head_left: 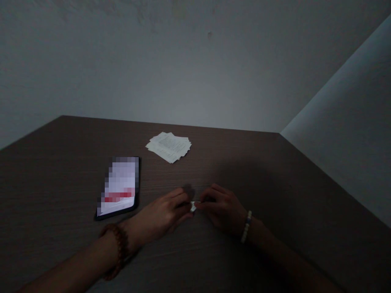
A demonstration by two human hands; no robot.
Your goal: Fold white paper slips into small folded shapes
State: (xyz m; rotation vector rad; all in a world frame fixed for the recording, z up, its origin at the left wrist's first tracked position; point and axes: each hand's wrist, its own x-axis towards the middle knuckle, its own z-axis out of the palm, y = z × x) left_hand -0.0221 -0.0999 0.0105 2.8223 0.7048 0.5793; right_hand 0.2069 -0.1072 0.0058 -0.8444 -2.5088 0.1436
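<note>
My left hand point(163, 215) and my right hand point(221, 207) meet low over the dark wooden table point(275, 183), fingertips pinched together on a small folded piece of white paper point(193, 206). Most of that paper is hidden by the fingers. A brown bead bracelet sits on my left wrist and a pale bead bracelet on my right wrist. Beyond the hands, further back on the table, lies a loose stack of white printed paper slips point(169, 146).
A phone point(119, 186) with a lit screen lies flat to the left of my hands. The table stands in a corner, with a grey wall behind it and another along its right edge. The room is dim.
</note>
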